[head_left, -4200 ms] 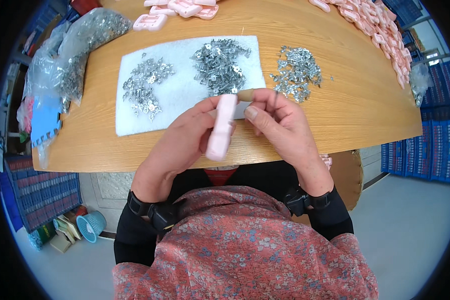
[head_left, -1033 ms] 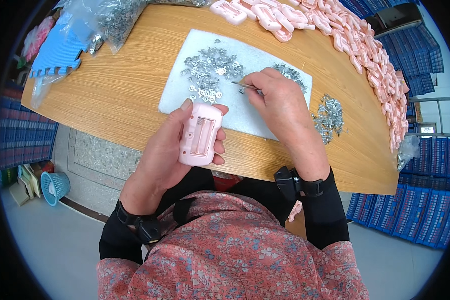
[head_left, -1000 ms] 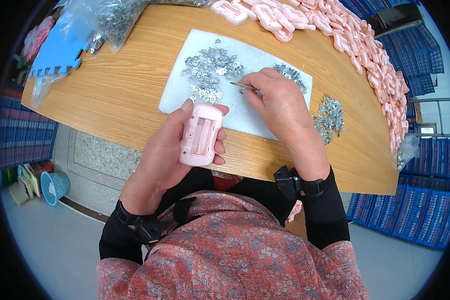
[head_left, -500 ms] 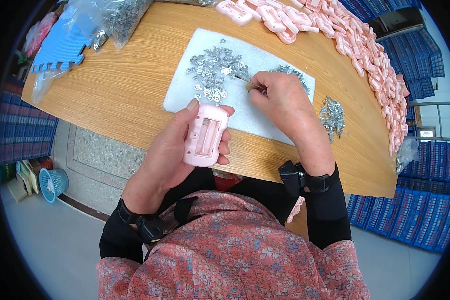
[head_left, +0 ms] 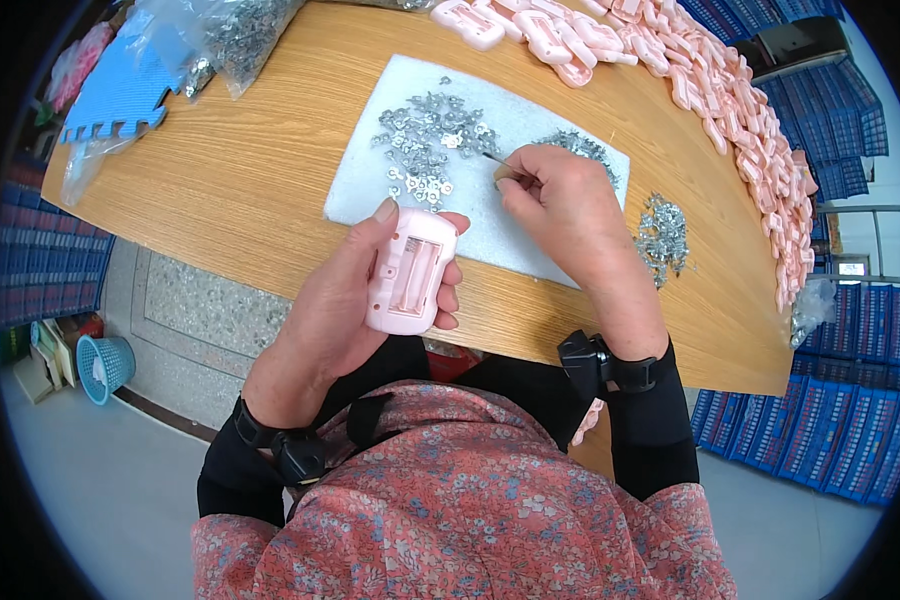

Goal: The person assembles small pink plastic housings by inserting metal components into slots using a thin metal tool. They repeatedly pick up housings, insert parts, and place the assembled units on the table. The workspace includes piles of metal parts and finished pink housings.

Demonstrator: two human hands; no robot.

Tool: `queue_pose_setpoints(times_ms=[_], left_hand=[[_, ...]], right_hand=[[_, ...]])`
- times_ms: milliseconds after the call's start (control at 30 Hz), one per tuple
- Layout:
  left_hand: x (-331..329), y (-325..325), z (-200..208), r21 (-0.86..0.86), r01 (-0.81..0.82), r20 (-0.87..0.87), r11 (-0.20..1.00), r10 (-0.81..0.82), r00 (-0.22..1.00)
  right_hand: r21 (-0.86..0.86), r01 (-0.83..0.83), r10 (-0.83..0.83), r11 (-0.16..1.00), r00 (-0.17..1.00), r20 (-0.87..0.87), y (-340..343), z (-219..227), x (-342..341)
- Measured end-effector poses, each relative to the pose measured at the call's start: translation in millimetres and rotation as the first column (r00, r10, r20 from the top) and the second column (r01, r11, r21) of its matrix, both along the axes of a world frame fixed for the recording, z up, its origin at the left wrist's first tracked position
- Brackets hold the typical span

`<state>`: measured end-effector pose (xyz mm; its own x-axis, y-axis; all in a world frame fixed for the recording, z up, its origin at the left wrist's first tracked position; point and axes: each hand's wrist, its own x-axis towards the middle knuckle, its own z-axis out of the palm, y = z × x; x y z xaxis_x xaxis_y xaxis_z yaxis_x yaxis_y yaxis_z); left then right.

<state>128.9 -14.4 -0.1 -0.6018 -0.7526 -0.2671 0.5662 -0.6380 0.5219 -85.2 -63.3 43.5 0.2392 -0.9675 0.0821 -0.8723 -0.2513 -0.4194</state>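
In my left hand point(head_left: 340, 285) lies a pale pink plastic casing point(head_left: 400, 318) with a rectangular battery compartment facing up. My thumb rests on its upper left edge and my fingers wrap round its right side. My right hand point(head_left: 568, 200) is closed in a pinch on a thin pointed metal tool point(head_left: 505, 164); its exact kind is hard to make out. The tool's dark tip is over the white foam sheet point(head_left: 365, 195), just right of a spread of small silvery metal contact plates point(head_left: 425, 140). Whether the tip holds a plate, I cannot tell.
Small metal parts point(head_left: 580, 145) lie on the foam's right side, and another heap point(head_left: 663, 238) sits on the wooden table point(head_left: 260, 180). Many pink casings point(head_left: 710, 95) line the far right edge. Plastic bags point(head_left: 245, 40) and a blue foam mat point(head_left: 120, 95) are at the far left.
My right hand has shifted slightly right, drawing the tool's tip away from the spread of metal plates. My left hand and the pink casing have hardly moved.
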Motion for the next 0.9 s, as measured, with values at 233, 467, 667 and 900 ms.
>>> queue_pose_setpoints(times_ms=[233,467,667,900], left_hand=[[0,0,-1,-0.02,0.009,-0.001,1.0,-0.009,1.0],[-1,0,-1,-0.036,-0.004,0.0,0.999,0.004,1.0],[-1,0,0,-0.03,-0.009,-0.026,1.0,0.009,1.0],[-3,2,-1,-0.018,-0.041,0.0,0.999,0.041,0.999]], right_hand=[[0.066,0.05,-0.061,0.997,0.981,0.185,5,10,-1],[-0.092,-0.123,0.113,0.988,0.988,-0.102,9,-4,-2],[-0.211,-0.065,0.047,0.975,0.995,-0.089,11,-9,4],[0.074,-0.095,0.046,0.993,0.871,0.49,42,22,18]])
